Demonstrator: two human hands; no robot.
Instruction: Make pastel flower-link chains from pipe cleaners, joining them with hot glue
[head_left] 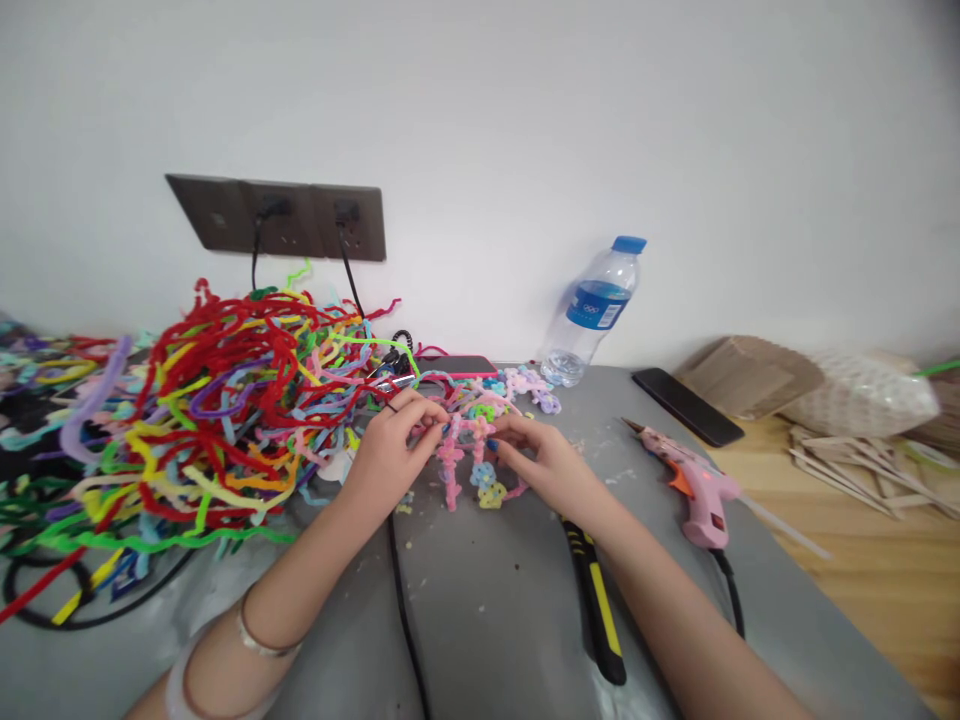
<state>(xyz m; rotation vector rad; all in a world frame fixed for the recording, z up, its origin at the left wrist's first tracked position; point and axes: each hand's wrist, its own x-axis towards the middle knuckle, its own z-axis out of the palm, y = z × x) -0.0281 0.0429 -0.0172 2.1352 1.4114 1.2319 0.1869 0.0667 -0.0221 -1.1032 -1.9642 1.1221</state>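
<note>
— At the middle of the grey desk [487, 610], what is in hand?
— A small pink pipe-cleaner figure [452, 462], standing upright on the desk. The left hand [390, 445] has its grip pinched narrow on the figure's top; the right hand [541, 458] rests just right of the figure, fingertips closed on the pink loops beside it.
— And around the figure?
— Left of it, a large tangled heap of coloured pipe cleaners [217, 400]. Behind it, finished pastel flowers [525, 385] and a red-cased phone [457, 366]. Right of it and near, a pink glue gun [694, 485]; beyond that, a black phone [686, 405]. A water bottle [592, 312] stands behind and to the right, against the wall. A yellow-and-black tool [596, 605] lies in front of the figure, under the right forearm.
</note>
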